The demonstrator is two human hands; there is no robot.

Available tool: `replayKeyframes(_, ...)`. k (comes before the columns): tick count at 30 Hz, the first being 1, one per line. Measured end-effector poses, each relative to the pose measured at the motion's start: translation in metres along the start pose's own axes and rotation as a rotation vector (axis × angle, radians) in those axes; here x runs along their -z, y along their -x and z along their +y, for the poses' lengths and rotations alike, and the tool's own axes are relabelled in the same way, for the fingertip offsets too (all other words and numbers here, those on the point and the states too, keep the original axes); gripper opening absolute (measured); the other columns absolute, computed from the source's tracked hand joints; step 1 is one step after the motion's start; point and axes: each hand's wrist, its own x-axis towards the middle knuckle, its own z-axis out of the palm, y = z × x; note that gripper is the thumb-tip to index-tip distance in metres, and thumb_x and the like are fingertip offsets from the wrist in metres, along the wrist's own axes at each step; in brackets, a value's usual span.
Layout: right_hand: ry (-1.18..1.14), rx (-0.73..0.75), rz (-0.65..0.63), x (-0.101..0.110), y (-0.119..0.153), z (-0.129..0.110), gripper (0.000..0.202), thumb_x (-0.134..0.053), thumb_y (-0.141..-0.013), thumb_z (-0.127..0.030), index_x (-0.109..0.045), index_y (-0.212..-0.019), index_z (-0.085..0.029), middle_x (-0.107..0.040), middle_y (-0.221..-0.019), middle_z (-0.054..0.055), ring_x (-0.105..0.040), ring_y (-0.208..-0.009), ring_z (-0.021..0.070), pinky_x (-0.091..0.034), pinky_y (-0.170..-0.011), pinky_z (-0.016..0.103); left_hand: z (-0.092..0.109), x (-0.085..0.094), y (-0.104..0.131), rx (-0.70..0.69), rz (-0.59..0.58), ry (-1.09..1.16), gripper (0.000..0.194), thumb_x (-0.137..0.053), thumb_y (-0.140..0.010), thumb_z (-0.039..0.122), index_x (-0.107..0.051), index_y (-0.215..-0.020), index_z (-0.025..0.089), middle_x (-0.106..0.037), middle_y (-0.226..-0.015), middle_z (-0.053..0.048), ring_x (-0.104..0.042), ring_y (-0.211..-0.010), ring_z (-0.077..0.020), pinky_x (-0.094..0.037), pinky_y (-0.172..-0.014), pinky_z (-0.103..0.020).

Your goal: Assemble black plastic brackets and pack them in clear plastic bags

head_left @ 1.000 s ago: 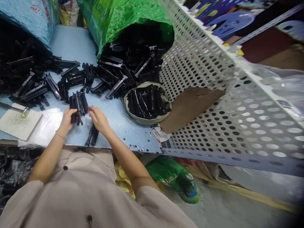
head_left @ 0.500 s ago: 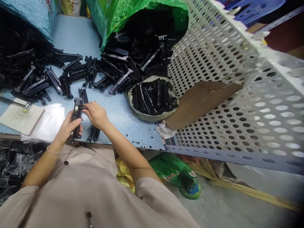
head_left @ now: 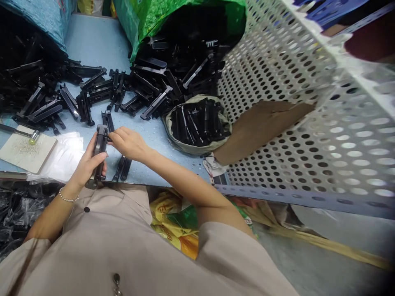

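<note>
My left hand [head_left: 88, 162] is wrapped round a long black plastic part [head_left: 100, 144] with a wider rounded top end, held upright above the table's front edge. The thumb lies across its lower half. My right hand [head_left: 128, 142] is pinched closed against the part's upper right side; what sits between its fingertips is too small and covered to make out. Behind the hands a slim black piece [head_left: 108, 120] lies on the blue table [head_left: 148, 164]. Two more black pieces [head_left: 121, 168] lie just right of my left hand, near the edge.
A heap of similar black parts [head_left: 95, 92] spreads across the back, spilling from a green sack [head_left: 185, 10] and a blue sack [head_left: 40, 20]. A cloth-rimmed bag [head_left: 197, 150] holds more. At left are a small hammer [head_left: 33, 137], a board [head_left: 27, 154] and plastic bags [head_left: 66, 158]. Perforated metal panels [head_left: 277, 74] close the right.
My right elbow has swung outward to the right, and the right hand has turned flatter while staying at the part. The left hand keeps its hold in nearly the same place.
</note>
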Motion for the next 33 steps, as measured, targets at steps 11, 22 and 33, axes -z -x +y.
replayKeyframes(11, 0.093, 0.008, 0.052, 0.001, 0.0, 0.003, 0.05, -0.047, -0.099, -0.066, -0.063, -0.097, -0.019, -0.064, -0.088, 0.008, -0.061, -0.085, 0.0201, -0.049, -0.068, 0.029, 0.009, -0.002, -0.002, 0.05, -0.015, 0.1, 0.087, -0.072, -0.083, 0.037, -0.03, -0.16, 0.034, -0.064, -0.09, -0.001, -0.064, -0.055, -0.0138, -0.054, -0.047, -0.026)
replayKeyframes(22, 0.339, 0.157, -0.049, 0.008, 0.003, -0.003, 0.041, -0.033, -0.108, -0.044, -0.062, -0.124, -0.02, -0.067, -0.101, 0.011, -0.061, -0.094, 0.0224, -0.052, -0.075, 0.034, 0.014, 0.005, -0.003, 0.096, -0.049, 0.178, 0.074, -0.072, -0.082, 0.042, -0.042, -0.149, 0.029, -0.063, -0.09, -0.001, -0.063, -0.054, -0.0134, -0.054, -0.044, -0.026)
replayKeyframes(33, 0.015, -0.15, -0.006, -0.015, -0.008, 0.004, 0.059, -0.021, -0.106, -0.062, -0.06, -0.096, -0.018, -0.063, -0.074, 0.004, -0.058, -0.064, 0.0144, -0.046, -0.06, 0.026, -0.002, -0.002, -0.008, 0.023, 0.063, 0.17, 0.068, -0.072, -0.082, 0.041, -0.046, -0.143, 0.027, -0.064, -0.088, 0.001, -0.063, -0.053, -0.0118, -0.053, -0.048, -0.025)
